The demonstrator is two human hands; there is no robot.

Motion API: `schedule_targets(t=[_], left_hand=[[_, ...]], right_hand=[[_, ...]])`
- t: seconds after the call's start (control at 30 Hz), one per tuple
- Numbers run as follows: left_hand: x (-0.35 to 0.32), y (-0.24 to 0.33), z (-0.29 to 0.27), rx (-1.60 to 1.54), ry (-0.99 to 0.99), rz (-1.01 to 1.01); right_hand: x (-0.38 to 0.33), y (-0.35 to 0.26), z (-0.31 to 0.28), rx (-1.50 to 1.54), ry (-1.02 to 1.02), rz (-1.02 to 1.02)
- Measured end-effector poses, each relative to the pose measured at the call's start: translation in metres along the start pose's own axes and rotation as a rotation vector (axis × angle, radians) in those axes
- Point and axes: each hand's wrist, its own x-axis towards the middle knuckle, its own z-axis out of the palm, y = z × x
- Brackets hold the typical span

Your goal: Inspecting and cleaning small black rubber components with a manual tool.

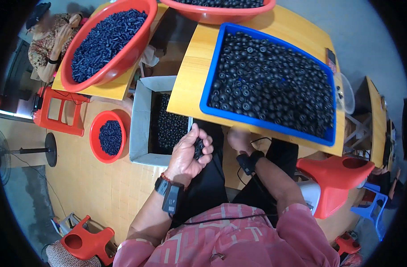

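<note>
My left hand (185, 156) is curled closed, palm up, around several small black round pieces (198, 148). It is above my lap, beside the near right corner of an open cardboard box (140, 122) that holds many similar black pieces (171, 127). My right hand (240, 139) is at the table's near edge; its fingers are blurred and partly hidden, so their pose does not show. Just beyond it, a blue tray (268, 123) full of black ring-like pieces (265, 80) rests on the yellow wooden table (185, 95).
Large red basins (112, 69) with dark pieces stand on the tables. A small red basin (95, 138) sits on the floor left of the box. Red stools (335, 184) are around me. Another person (49, 49) sits at the far left. A fan (51, 149) stands left.
</note>
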Motion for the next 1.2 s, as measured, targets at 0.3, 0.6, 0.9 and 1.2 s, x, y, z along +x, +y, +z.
schedule_targets(t=[0.3, 0.6, 0.9, 1.2], left_hand=[[-0.031, -0.041, 0.047, 0.499, -0.05, 0.088], [-0.073, -0.084, 0.063, 0.739, -0.304, 0.02], [-0.084, -0.085, 0.052, 0.871, -0.299, 0.142], [-0.072, -0.09, 0.046, 0.925, -0.32, 0.114]], right_hand=[[-0.224, -0.139, -0.062, 0.474, -0.113, -0.131], [-0.303, -0.165, -0.054, 0.786, -0.375, -0.404], [-0.297, -0.152, -0.042, 0.755, -0.315, -0.41], [-0.291, -0.147, -0.036, 0.547, -0.143, -0.453]])
